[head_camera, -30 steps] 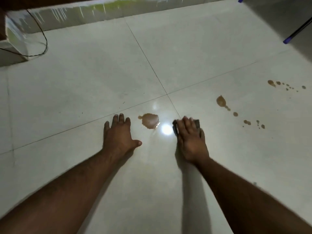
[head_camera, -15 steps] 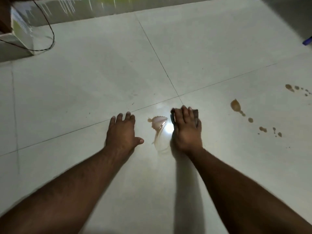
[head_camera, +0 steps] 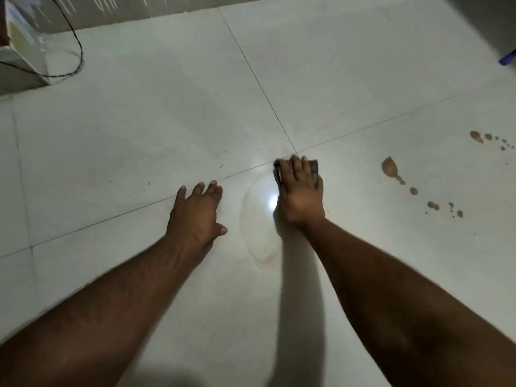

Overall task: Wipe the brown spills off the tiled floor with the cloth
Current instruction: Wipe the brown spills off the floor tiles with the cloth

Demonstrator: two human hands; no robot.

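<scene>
My right hand [head_camera: 300, 191] lies flat on a dark grey cloth [head_camera: 314, 166] and presses it to the pale tiled floor [head_camera: 139, 135], close to where four tiles meet. Only the cloth's edges show around my fingers. Left of it lies a pale wet smear [head_camera: 258, 222] with a faint brown rim. My left hand [head_camera: 196, 216] rests palm down on the floor with spread fingers, beside the smear. A brown spill [head_camera: 390, 166] with a trail of drops [head_camera: 432, 205] sits to the right. Further brown drops [head_camera: 487, 139] lie at the far right.
A white box-like object [head_camera: 19, 51] stands at the far left with a black cable [head_camera: 75, 51] looping over the floor. A blue object [head_camera: 508, 61] pokes in at the right edge. A wall base [head_camera: 139, 12] runs along the top.
My right hand has pushed the cloth left and forward across the brown puddle between my hands. The puddle is gone, and a pale wet smear lies where it was. My left hand has stayed put.
</scene>
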